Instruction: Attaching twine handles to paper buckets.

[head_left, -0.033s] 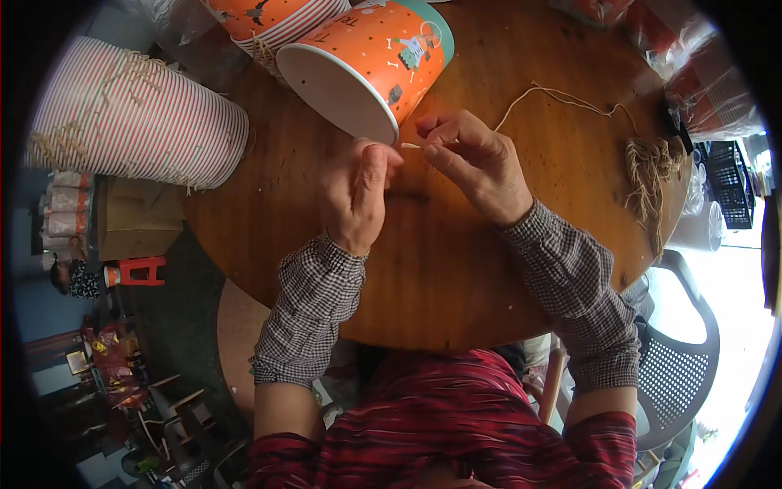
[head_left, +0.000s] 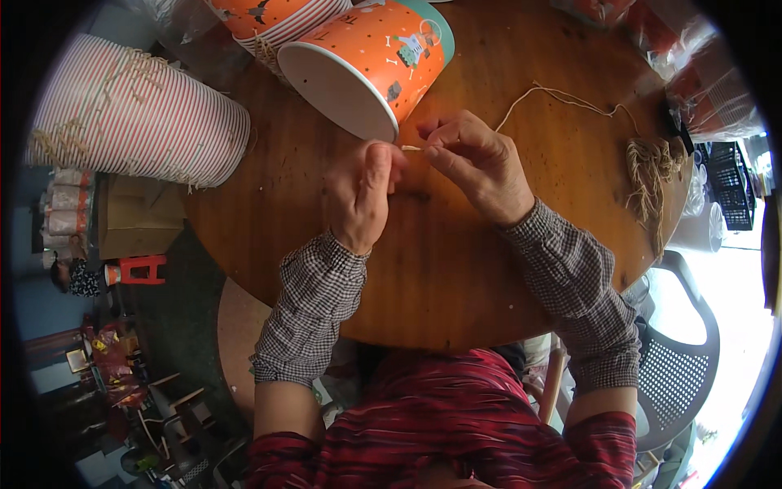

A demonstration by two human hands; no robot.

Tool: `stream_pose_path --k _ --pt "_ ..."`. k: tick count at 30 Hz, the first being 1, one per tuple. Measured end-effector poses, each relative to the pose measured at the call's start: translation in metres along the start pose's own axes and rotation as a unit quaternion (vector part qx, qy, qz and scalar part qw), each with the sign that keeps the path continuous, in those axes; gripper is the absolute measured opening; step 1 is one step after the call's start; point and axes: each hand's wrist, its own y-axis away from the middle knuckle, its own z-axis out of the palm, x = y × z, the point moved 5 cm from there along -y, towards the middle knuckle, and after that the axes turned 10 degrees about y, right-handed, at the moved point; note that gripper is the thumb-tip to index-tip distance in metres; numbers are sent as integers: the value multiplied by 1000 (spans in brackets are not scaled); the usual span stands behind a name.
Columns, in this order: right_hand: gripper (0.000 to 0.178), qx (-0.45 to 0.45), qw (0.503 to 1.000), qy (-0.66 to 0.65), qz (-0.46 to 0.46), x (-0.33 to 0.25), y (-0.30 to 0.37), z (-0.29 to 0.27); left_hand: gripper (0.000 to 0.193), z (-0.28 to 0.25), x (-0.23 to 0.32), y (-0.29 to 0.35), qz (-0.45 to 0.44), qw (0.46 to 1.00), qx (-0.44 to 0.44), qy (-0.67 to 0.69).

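A thin cream string [head_left: 411, 149] spans the small gap between my two hands, over the middle of the wooden table. My right hand [head_left: 481, 163] pinches it between thumb and forefinger. On the other side, my left hand [head_left: 358, 191] is closed at the string's end, thumb up and fingers curled, slightly blurred; its fingertips are partly hidden. Just beyond the hands an orange paper bucket [head_left: 387, 65] with Halloween-style pictures lies on its side, its white bottom toward me. More of the string [head_left: 562, 94] trails from behind my right hand toward a bundle of brown strings [head_left: 652, 167].
A long stack of nested paper buckets [head_left: 138, 114] lies at the left, with strings across it. More orange buckets [head_left: 269, 16] are behind. Plastic-wrapped buckets [head_left: 717, 90] stand far right. The round table [head_left: 415, 277] curves in front of me, with a grey chair [head_left: 676, 367] to its right.
My left hand has shifted very slightly to the right. The lying bucket appears turned a little. My right hand and the string bundle look unmoved.
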Motion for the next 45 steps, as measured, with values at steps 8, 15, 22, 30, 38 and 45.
stream_pose_path --k 8,15,22,30,38,45 --pt "9 -37 995 80 -45 -9 3 4 42 9 -6 1 -70 997 -28 -4" --pt "7 -24 997 55 37 -5 7 9 18 11 5 -1 32 995 -22 -87" --pt "7 14 998 48 40 0 5 3 14 15 4 -1 35 996 -52 -59" --pt "12 14 993 105 52 -1 4 -1 12 14 3 -1 20 995 -68 -67" --pt "11 2 994 77 75 1 4 2 7 12 9 -2 105 990 -50 -84" --pt "11 -5 994 71 86 -4 5 2 6 12 10 -3 137 987 -34 -76"
